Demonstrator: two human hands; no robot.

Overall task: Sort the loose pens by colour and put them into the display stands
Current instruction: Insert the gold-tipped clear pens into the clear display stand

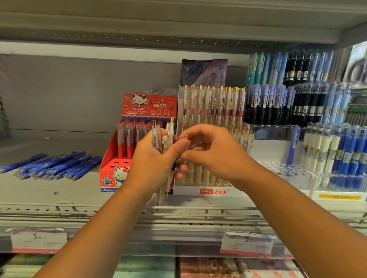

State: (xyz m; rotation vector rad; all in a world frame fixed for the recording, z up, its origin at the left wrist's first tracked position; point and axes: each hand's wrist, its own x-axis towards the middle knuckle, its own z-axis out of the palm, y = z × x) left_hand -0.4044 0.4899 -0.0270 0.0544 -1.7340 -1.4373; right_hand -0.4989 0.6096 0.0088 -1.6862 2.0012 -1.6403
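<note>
Head view: left hand (152,165) is gripping white-and-gold pens (164,135) upright as a supply, while right hand (212,154) is pinching one pen (187,136) free, likely for the hesu stand (213,191) behind.

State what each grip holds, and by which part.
The left grip holds a bundle of cream pens with gold clips round their middles. The right grip pinches a single pen from it near the upper end.
</note>
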